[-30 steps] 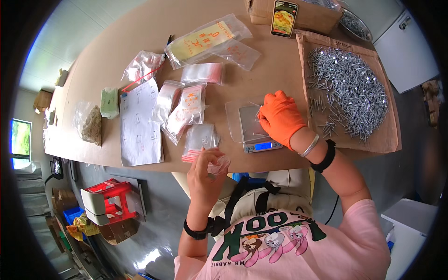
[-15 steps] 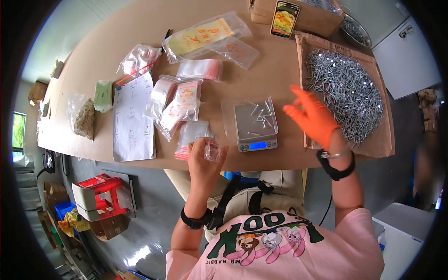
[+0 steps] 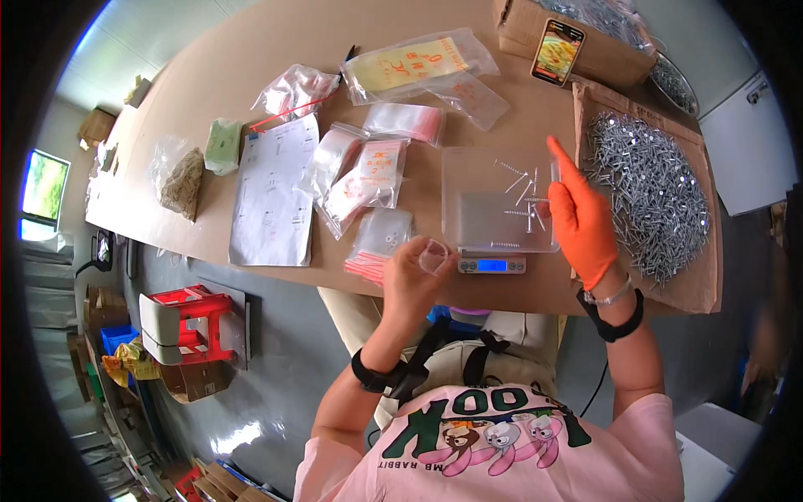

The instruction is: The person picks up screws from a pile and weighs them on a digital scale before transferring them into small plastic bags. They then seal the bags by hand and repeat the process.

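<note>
My left hand (image 3: 411, 283) is bare, its fingers closed round a small clear plastic bag (image 3: 432, 258) whose mouth is held open. In an orange glove, my right hand (image 3: 584, 224) grips the right side of a clear plastic tray (image 3: 456, 188), thumb at the rim and one finger stretched up along it. Several silver screws (image 3: 529, 197) lie scattered in the tray. Under the tray's near part is a small digital scale (image 3: 491, 265) with a lit blue display. Beside my left hand rests a stack of red-edged clear zip bags (image 3: 381, 238).
Right of my glove, a heap of screws (image 3: 648, 201) fills a brown paper sheet (image 3: 703, 284). A phone (image 3: 558, 52) leans on a cardboard box (image 3: 519, 33). More bag packs (image 3: 403, 123), a printed sheet (image 3: 272, 197) and a greyish lump (image 3: 180, 186) lie leftward.
My right hand has come in from beside the screw heap and taken hold of the tray. The tray has shifted away from me relative to the scale. My left hand has neared the scale.
</note>
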Tool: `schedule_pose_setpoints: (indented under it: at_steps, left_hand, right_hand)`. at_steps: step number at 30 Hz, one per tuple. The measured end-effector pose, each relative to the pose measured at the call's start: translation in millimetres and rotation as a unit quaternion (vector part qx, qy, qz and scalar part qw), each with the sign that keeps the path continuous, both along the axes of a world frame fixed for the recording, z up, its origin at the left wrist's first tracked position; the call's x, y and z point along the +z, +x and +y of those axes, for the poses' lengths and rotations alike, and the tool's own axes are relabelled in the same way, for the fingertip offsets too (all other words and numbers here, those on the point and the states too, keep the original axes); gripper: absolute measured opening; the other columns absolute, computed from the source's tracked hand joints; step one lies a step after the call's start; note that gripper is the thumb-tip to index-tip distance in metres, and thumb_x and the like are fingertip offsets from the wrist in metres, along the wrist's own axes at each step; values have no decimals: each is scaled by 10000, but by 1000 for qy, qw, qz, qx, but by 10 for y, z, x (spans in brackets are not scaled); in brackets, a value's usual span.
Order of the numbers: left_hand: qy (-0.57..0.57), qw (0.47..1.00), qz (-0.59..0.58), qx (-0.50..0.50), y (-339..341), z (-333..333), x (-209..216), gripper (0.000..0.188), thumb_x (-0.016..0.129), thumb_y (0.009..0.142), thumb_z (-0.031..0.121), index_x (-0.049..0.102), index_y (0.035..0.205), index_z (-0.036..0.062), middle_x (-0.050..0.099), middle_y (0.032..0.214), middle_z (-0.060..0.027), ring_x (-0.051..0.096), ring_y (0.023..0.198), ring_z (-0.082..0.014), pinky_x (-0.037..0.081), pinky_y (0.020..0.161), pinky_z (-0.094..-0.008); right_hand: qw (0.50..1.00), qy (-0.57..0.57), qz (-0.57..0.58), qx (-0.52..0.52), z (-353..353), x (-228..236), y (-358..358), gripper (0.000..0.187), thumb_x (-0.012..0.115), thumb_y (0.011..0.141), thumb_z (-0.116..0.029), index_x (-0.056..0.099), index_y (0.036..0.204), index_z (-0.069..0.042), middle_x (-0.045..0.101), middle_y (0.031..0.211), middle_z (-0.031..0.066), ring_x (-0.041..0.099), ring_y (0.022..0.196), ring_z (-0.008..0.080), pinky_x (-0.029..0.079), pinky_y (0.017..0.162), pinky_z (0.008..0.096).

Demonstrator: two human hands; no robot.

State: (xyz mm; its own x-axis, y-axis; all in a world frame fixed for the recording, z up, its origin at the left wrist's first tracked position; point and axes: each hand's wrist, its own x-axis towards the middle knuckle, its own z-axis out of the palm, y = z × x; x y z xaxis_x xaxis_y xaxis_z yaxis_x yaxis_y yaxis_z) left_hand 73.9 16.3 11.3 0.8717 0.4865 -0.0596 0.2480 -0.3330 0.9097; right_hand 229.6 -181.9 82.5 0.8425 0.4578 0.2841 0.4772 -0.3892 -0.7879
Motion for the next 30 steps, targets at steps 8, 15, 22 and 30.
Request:
schedule_pose_setpoints:
  at_steps: [8,15,22,30]
  left_hand:
    - [-193,973,-122,30,136,-299,28,211,710,812,-10,655,1016,0,700,891,-37,621,815,-90,507,767,-266]
    - [-275,949,-151,14,121,-297,24,203,719,830,-4,614,1003,12,670,922,-14,600,821,-88,486,766,-245]
    - [-175,978,-117,-5,-11,-152,206,401,826,832,115,435,917,80,405,798,38,397,715,-71,374,643,-230]
    - [-385,898,-196,-89,-69,-210,210,571,582,937,651,377,1066,134,389,986,-27,408,915,-131,384,832,-316]
  right_hand:
    - [978,16,-195,72,161,624,-445,562,599,908,-6,489,1460,5,621,1179,111,492,586,91,453,548,231]
    - [959,7,-264,107,106,580,-512,562,591,889,-21,499,1439,48,652,1342,138,506,574,85,431,524,210]
    - [986,23,165,-5,-106,-124,2,500,584,1002,-142,484,1487,-75,708,960,167,639,728,180,520,709,278]
    - [990,-116,-83,-20,-24,-229,-367,737,722,907,-409,416,1495,-87,568,1271,185,636,962,337,530,814,398]
